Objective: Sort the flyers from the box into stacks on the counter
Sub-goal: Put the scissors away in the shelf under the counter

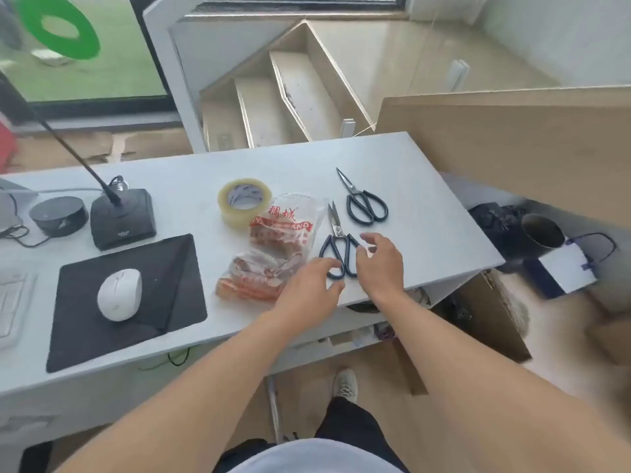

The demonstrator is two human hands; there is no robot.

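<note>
Over the near scissors (338, 245) on the counter (409, 186): right hand (380, 264), fingers loosely spread, holding nothing, just above the black handles; whether it touches them cannot be told. Left hand (309, 290), fingers relaxed and spread, empty, beside the same handles and against a plastic bag (273, 254) with red print. Second scissors (362, 199) farther back, apart. Tape roll (244, 201) behind the bag. Mouse (119, 295) on a black pad (170, 268), far left. Cardboard box (512, 151) at the counter's right end; flyers not visible, none stacked on the counter
</note>
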